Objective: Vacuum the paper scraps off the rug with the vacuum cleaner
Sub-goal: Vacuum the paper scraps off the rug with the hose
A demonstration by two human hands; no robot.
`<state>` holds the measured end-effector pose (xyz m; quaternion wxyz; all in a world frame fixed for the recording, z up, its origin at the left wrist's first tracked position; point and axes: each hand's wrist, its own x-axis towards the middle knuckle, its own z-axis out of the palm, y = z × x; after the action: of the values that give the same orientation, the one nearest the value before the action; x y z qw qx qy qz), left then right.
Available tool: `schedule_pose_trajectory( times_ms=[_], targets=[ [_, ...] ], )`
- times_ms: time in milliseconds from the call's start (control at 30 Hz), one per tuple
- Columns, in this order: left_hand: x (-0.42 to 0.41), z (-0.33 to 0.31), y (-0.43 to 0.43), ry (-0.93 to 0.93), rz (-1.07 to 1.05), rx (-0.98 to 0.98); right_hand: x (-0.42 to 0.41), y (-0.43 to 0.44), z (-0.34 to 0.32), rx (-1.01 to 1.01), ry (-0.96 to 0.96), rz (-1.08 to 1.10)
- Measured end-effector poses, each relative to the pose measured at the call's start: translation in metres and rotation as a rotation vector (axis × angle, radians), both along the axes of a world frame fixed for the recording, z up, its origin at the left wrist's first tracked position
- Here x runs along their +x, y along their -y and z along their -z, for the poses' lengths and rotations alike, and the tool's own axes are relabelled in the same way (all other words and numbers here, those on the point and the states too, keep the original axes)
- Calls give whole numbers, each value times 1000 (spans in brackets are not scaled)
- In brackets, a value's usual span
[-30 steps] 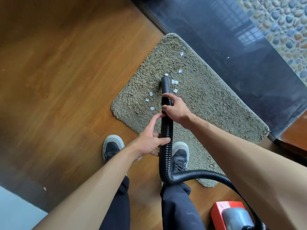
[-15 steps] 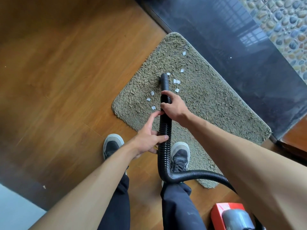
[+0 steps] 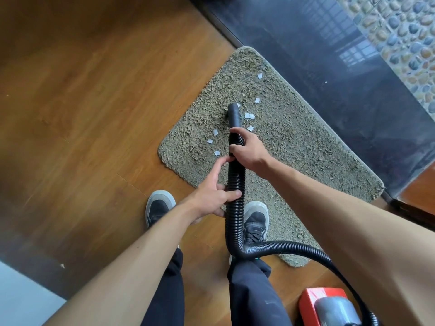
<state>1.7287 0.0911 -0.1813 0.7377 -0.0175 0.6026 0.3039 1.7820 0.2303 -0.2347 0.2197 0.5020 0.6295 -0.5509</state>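
Head view: left hand [image 3: 209, 196], right hand [image 3: 250, 152] grip hose [image 3: 235, 222]; nozzle [image 3: 235, 116] among scraps [image 3: 249, 116] on rug [image 3: 306, 149]; wood floor [image 3: 94, 114] leftward.

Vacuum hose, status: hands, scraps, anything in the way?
Right hand grips vacuum hose near nozzle, left hand grips it lower. Nozzle down on rug among paper scraps, several uncollected. Nothing blocks it; right shoe on rug edge.

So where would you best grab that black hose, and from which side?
Probably the ribbed stretch of the hose just behind the smooth nozzle, coming from the right, as the right hand does: the ridges give purchase, and being near the tip steers it. The left hand holds it lower down.
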Motion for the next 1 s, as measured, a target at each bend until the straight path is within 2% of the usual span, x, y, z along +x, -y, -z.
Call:
schedule_pose_trajectory(
  times_ms=[233, 1000],
  targets=[
    [-2, -2, 18, -15, -26, -24, -5, 12, 3, -21, -18, -75],
    [5, -1, -14, 16, 74, 24, 19, -10, 6, 1, 31, 145]
  ],
)
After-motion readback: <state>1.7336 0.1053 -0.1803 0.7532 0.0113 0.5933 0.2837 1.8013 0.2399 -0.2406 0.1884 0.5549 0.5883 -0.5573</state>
